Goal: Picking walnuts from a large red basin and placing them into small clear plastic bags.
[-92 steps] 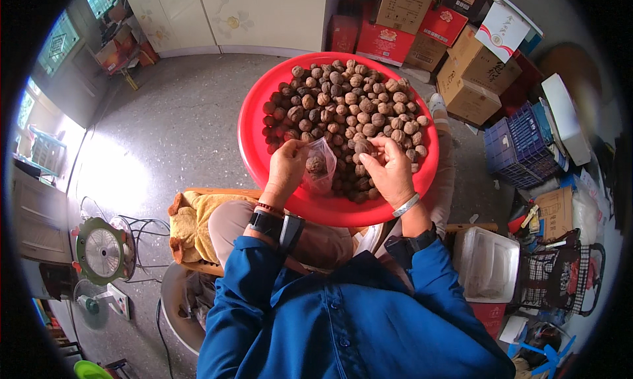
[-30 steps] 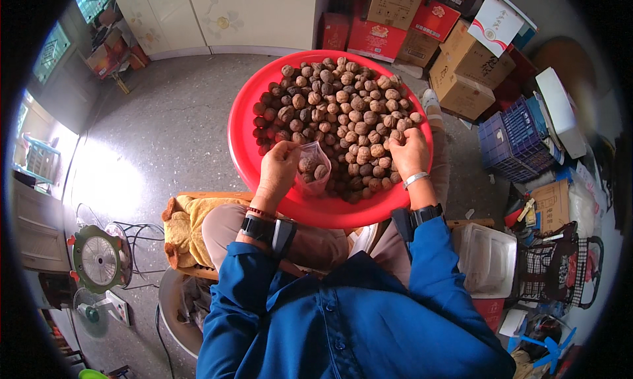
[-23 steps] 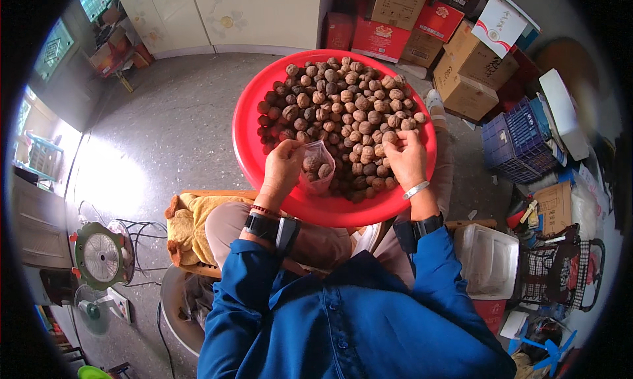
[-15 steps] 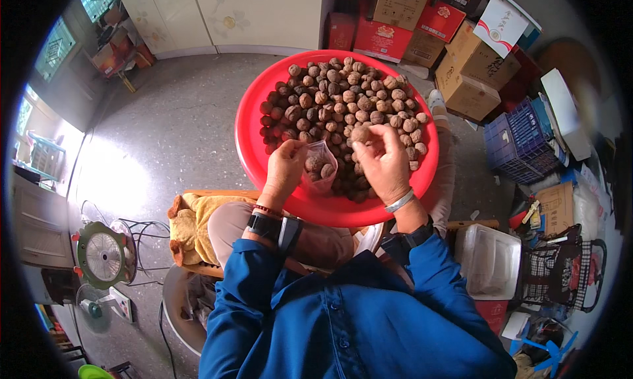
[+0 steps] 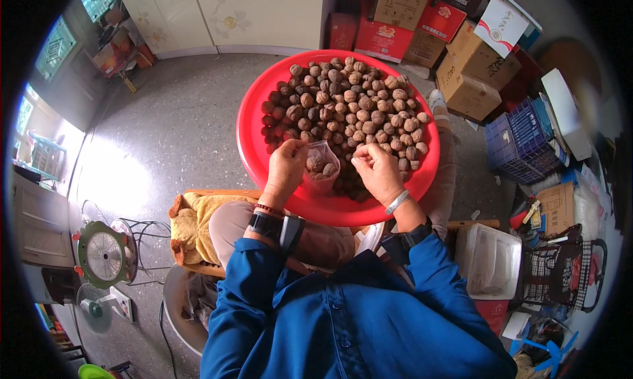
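Observation:
A wide red plastic basin (image 5: 250, 122) rests before me, heaped with brown walnuts (image 5: 330, 89) in their shells. With bent fingers my left hand (image 5: 285, 171) grips the rim of a small clear plastic bag (image 5: 323, 188), which hangs over the near part of the basin. Several walnuts (image 5: 315, 162) lie inside this bag. Just right of the bag is my right hand (image 5: 380, 174), its thumb and forefinger drawn close together and no walnut showing between them. Its other fingers are curled and partly hidden.
The basin sits over my knees. A yellow plush cloth (image 5: 198, 227) covers a seat part at left, near a metal bowl (image 5: 181, 306) and a green fan (image 5: 104, 255). Cardboard boxes (image 5: 468, 82), a blue crate (image 5: 521, 141) and a clear tub (image 5: 489, 260) stand at right.
The walnut held in my right fingers is gone from them. That hand has dropped slightly toward me and its fingers have drawn together. My left hand keeps hold of the bag.

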The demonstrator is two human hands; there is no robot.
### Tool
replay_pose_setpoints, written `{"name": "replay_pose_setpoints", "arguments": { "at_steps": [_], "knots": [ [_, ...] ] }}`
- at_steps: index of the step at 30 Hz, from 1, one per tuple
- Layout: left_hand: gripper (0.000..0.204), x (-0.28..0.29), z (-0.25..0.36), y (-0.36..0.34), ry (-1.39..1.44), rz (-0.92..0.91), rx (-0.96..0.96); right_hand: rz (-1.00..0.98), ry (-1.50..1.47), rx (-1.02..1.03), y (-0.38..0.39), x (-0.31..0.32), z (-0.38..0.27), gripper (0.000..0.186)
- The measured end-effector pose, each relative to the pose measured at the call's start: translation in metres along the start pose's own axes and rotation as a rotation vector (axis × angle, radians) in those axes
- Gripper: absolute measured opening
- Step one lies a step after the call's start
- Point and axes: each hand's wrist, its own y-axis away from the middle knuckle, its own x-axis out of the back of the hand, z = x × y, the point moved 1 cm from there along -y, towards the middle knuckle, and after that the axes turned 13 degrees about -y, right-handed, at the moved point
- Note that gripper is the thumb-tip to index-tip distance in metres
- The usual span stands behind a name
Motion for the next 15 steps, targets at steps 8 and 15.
{"name": "replay_pose_setpoints", "arguments": {
  "at_steps": [8, 15],
  "knots": [
    [0.020, -0.004, -0.009, -0.004, 0.014, 0.031, -0.044, -0.020, 0.124, 0.016, 0.010, -0.006, 0.005, 0.011],
    [0.021, -0.003, -0.013, -0.004, 0.014, -0.005, -0.062, -0.025, 0.099, -0.008, 0.011, -0.006, 0.005, 0.012]
  ]
}}
